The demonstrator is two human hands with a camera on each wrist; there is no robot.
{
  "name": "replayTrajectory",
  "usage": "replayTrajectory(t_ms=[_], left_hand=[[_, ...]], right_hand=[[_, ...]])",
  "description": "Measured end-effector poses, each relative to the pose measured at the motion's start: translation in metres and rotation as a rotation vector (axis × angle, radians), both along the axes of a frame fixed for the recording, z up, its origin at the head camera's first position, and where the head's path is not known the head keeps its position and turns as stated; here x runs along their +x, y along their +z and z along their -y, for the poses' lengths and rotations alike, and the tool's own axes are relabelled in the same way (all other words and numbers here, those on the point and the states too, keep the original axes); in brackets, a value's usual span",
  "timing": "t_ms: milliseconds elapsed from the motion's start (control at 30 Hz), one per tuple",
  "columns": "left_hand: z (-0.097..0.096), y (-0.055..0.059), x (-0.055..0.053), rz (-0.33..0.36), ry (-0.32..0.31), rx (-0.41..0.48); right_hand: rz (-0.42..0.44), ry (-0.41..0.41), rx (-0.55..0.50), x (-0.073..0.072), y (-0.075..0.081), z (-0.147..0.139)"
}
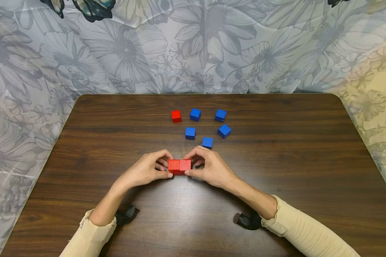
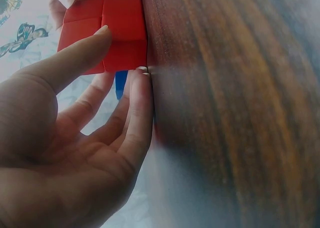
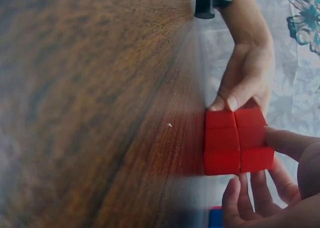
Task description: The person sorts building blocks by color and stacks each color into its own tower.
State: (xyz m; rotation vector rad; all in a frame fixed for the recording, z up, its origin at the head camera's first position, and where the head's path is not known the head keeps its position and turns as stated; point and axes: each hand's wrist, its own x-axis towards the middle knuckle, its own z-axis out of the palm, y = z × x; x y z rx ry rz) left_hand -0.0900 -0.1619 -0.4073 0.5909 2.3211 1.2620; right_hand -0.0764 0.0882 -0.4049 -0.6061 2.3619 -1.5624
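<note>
Red cubes stand together near the table's middle in two layers, two cubes wide. On top are a left red cube (image 1: 173, 165) and a right red cube (image 1: 185, 165); the lower layer (image 3: 222, 158) rests on the table. My left hand (image 1: 144, 170) pinches the left end between thumb and fingers, its thumb (image 2: 85, 52) across the near face where the layers meet. From the other side my right hand (image 1: 213, 169) pinches the upper right cube, thumb at the near face and index finger at the far edge. The cubes' far faces are hidden in the head view.
Beyond the hands lie a single red cube (image 1: 176, 116) and several loose blue cubes (image 1: 195, 115). The nearest blue cube (image 1: 207, 142) is just past my right hand's knuckles. The brown wooden table (image 1: 292, 150) ends at a flowered cloth (image 1: 212, 43) behind.
</note>
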Motion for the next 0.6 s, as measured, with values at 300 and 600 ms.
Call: replayTrajectory(t_ms=[300, 600], left_hand=[[-0.0012, 0.0014, -0.0001, -0.002, -0.011, -0.001], [-0.0005, 0.0014, 0.0000, 0.008, -0.001, -0.003]], right_hand=[[-0.022, -0.013, 0.017, 0.0003, -0.0003, -0.0007], [-0.043, 0.007, 0.016, 0.0008, -0.0008, -0.0010]])
